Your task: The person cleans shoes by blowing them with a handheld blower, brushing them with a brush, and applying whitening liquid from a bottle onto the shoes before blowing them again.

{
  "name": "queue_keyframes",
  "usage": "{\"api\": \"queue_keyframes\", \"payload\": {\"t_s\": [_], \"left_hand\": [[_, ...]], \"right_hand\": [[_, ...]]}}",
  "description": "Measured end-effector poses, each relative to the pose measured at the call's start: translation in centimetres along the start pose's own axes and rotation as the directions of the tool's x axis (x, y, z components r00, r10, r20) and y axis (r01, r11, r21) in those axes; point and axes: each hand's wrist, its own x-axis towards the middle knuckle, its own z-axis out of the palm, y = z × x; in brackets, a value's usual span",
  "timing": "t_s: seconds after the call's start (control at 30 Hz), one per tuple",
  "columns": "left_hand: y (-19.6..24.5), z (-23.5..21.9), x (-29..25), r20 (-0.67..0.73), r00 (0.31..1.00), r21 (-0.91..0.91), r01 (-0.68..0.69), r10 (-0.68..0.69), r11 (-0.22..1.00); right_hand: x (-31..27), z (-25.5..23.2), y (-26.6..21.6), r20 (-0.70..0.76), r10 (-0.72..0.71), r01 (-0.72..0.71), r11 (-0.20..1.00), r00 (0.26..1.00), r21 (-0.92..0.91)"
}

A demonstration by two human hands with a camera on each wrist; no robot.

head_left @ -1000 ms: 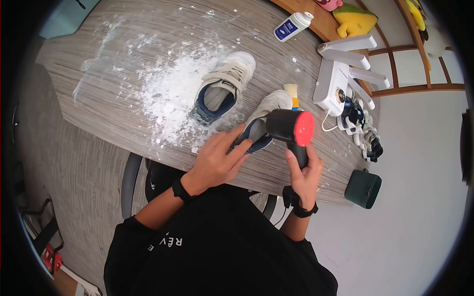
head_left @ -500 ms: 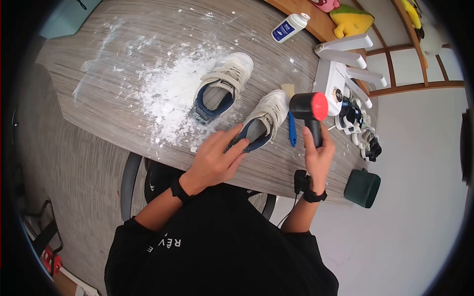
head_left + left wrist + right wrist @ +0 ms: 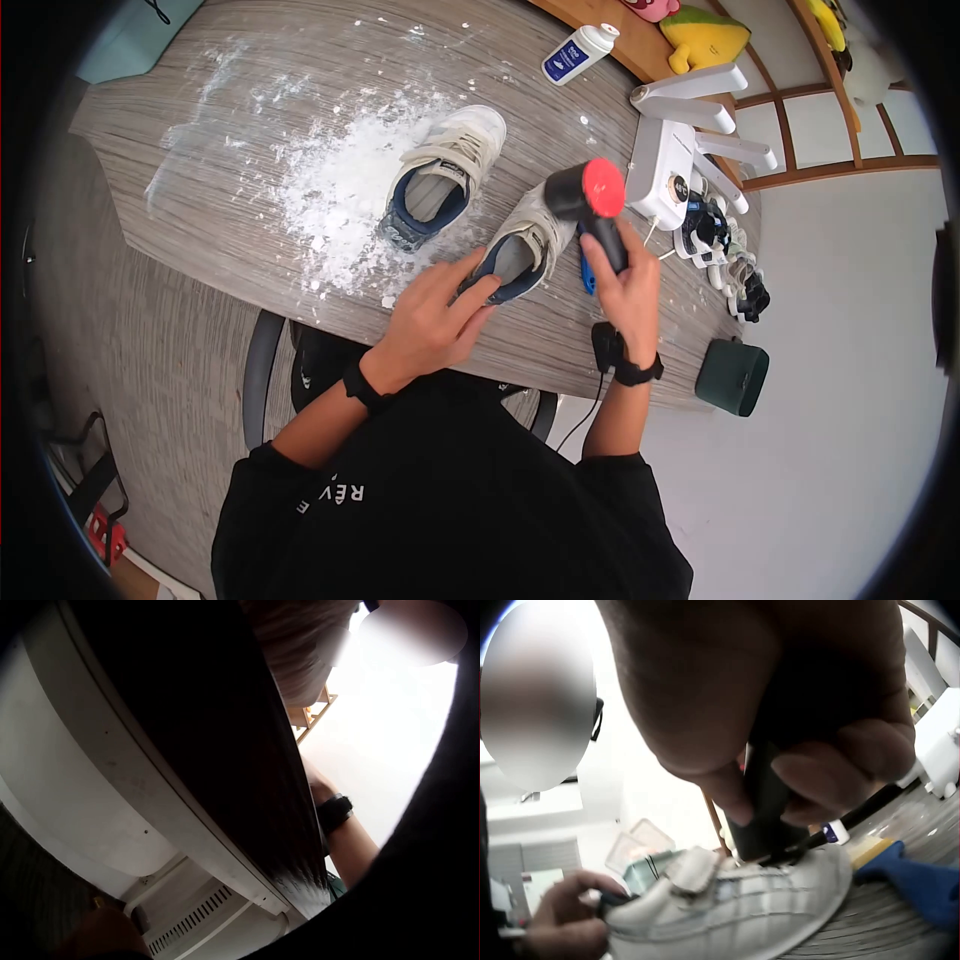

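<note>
Gripped by its handle in the right hand (image 3: 630, 287) is a black device with a red round end (image 3: 603, 187), its head over the toe of a white shoe (image 3: 540, 235). The left hand (image 3: 430, 318) pinches that shoe's heel, thumb and fingers at the blue collar. To its left stands a second white shoe (image 3: 455, 165) beside scattered white powder (image 3: 350, 190). In the right wrist view, the right hand (image 3: 832, 750) curls round the dark handle above the shoe (image 3: 742, 907), and the left hand (image 3: 570, 915) holds the heel. The left wrist view mostly shows the table underside.
A blue-handled brush (image 3: 587, 272) lies partly hidden beyond the shoe. Farther back are a white bottle (image 3: 580, 54) and a white router (image 3: 665, 170) with raised antennas. More shoes (image 3: 735, 270) and a dark green bin (image 3: 732, 377) stand at the right. A cable hangs near the right wrist.
The right hand first moved the device rightward off the shoe, then brought it back left and farther up, over the toe. The left hand has kept its hold on the heel.
</note>
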Motion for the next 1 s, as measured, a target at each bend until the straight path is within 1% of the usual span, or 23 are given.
{"api": "queue_keyframes", "payload": {"t_s": [0.03, 0.1, 0.13, 0.17, 0.2, 0.23, 0.27, 0.33, 0.37, 0.4, 0.43, 0.47, 0.5, 0.53, 0.6, 0.63, 0.67, 0.73, 0.77, 0.8, 0.87, 0.93, 1.0], "left_hand": [[0.0, -0.1, 0.1, -0.004, 1.0, -0.004, -0.004, 0.004, 1.0], [-0.1, -0.1, 0.1, -0.018, 1.0, -0.002, -0.004, 0.004, 1.0], [-0.1, -0.2, 0.1, -0.009, 1.0, -0.006, -0.009, 0.009, 1.0], [-0.1, -0.3, 0.0, 0.003, 1.0, -0.013, -0.013, 0.013, 1.0], [-0.1, -0.3, 0.0, 0.001, 1.0, -0.012, -0.012, 0.012, 1.0], [-0.1, -0.3, 0.1, 0.002, 1.0, -0.007, -0.009, 0.009, 1.0], [-0.1, -0.2, 0.1, 0.005, 1.0, -0.005, -0.006, 0.006, 1.0], [-0.1, -0.2, 0.0, 0.007, 1.0, -0.005, -0.014, 0.014, 1.0], [-0.1, -0.3, 0.1, 0.001, 1.0, 0.006, -0.023, 0.023, 1.0], [-0.2, -0.2, 0.1, -0.001, 1.0, 0.008, -0.023, 0.023, 1.0], [-0.2, -0.3, 0.0, 0.006, 1.0, 0.005, -0.021, 0.021, 1.0], [-0.3, -0.3, 0.0, 0.012, 1.0, 0.002, -0.02, 0.02, 1.0], [-0.3, -0.2, 0.0, 0.012, 1.0, 0.001, -0.02, 0.02, 1.0], [-0.2, -0.2, 0.1, 0.001, 1.0, -0.01, -0.012, 0.012, 1.0], [-0.2, -0.1, 0.0, -0.003, 1.0, -0.029, -0.005, 0.005, 1.0], [-0.2, -0.2, 0.0, 0.002, 1.0, -0.028, -0.006, 0.006, 1.0], [-0.2, -0.2, 0.0, 0.008, 1.0, -0.025, -0.006, 0.006, 1.0], [-0.3, -0.3, 0.0, 0.005, 1.0, -0.023, -0.008, 0.008, 1.0], [-0.3, -0.2, 0.1, 0.001, 1.0, -0.023, -0.011, 0.011, 1.0], [-0.2, -0.2, 0.1, 0.0, 1.0, -0.024, -0.012, 0.012, 1.0], [0.0, -0.2, 0.2, -0.003, 1.0, -0.031, 0.021, -0.021, 0.999], [-0.2, -0.2, 0.2, -0.014, 1.0, -0.033, 0.003, -0.004, 0.999], [-0.2, -0.2, 0.2, -0.02, 1.0, -0.034, -0.008, 0.008, 0.999]], "right_hand": [[0.6, 0.0, 0.4, 0.0, 0.001, -0.001, 1.0, 1.0, -0.002], [1.9, 0.1, 1.7, -0.209, -0.1, 0.063, 0.982, 0.973, -0.176], [2.1, 0.2, 2.0, -0.205, -0.108, 0.073, 0.982, 0.973, -0.175], [2.0, 0.4, 2.2, -0.174, -0.18, 0.178, 0.984, 0.968, -0.029], [1.8, 0.3, 1.9, -0.155, -0.253, 0.272, 0.955, 0.955, 0.12], [1.2, 0.2, 1.4, -0.062, -0.181, 0.188, 0.975, 0.981, 0.118], [1.4, 0.2, 1.0, -0.062, -0.18, 0.186, 0.976, 0.982, 0.116], [1.9, 0.3, 0.6, -0.141, -0.047, 0.022, 0.984, 0.989, -0.175], [2.2, 0.1, 0.7, -0.186, -0.04, -0.007, 0.969, 0.982, -0.245], [2.3, 0.1, 1.2, -0.186, -0.043, -0.004, 0.969, 0.982, -0.245], [2.4, 0.2, 2.0, -0.185, -0.093, 0.081, 0.994, 0.978, -0.074], [2.4, 0.3, 2.4, -0.192, -0.141, 0.162, 0.982, 0.971, 0.1], [2.0, 0.1, 1.9, -0.086, -0.107, 0.117, 0.986, 0.991, 0.116], [2.0, 0.3, 1.6, -0.088, -0.106, 0.115, 0.987, 0.99, 0.114], [1.9, 0.6, 1.2, -0.132, 0.014, -0.014, 1.0, 0.991, -0.004], [2.0, 0.5, 1.8, -0.18, -0.025, 0.02, 0.999, 0.983, -0.03], [2.0, 0.5, 2.6, -0.18, -0.027, 0.022, 0.999, 0.983, -0.03], [1.9, 0.4, 3.3, -0.156, -0.036, 0.065, 0.98, 0.987, 0.187], [1.3, 0.1, 3.4, -0.053, 0.049, -0.037, 0.976, 0.997, 0.214], [1.2, 0.0, 2.7, -0.054, 0.049, -0.037, 0.976, 0.997, 0.213], [0.7, 0.3, 1.6, -0.118, 0.073, -0.062, 0.993, 0.99, 0.096], [0.9, 0.6, 2.9, -0.155, 0.04, -0.02, 0.991, 0.987, 0.129], [0.4, 0.7, 3.5, -0.113, 0.018, 0.011, 0.966, 0.993, 0.258]]}}
